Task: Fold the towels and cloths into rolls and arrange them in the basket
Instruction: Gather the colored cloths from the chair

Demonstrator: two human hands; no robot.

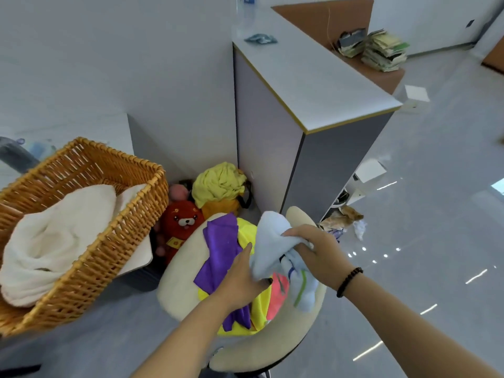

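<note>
A pale blue towel [268, 241] is bunched up over a cream round chair [180, 282]. My right hand [319, 252] grips its upper part, and my left hand [242, 282] holds its lower edge from the left. Beneath it on the chair lie a purple cloth [218, 255], a yellow cloth [260, 312], a pink cloth [279, 293] and a light blue cloth with a green stripe [302, 290]. At the left stands a wicker basket [114, 227], tilted toward me, with a white towel [54, 241] lying loose in it.
A tall grey cabinet [272, 148] stands behind the chair. In the corner between basket and cabinet sit a red plush toy [181, 222] and a bundle of yellow fabric [221, 184]. Glossy floor spreads to the right, with papers [343, 216] at the cabinet's foot.
</note>
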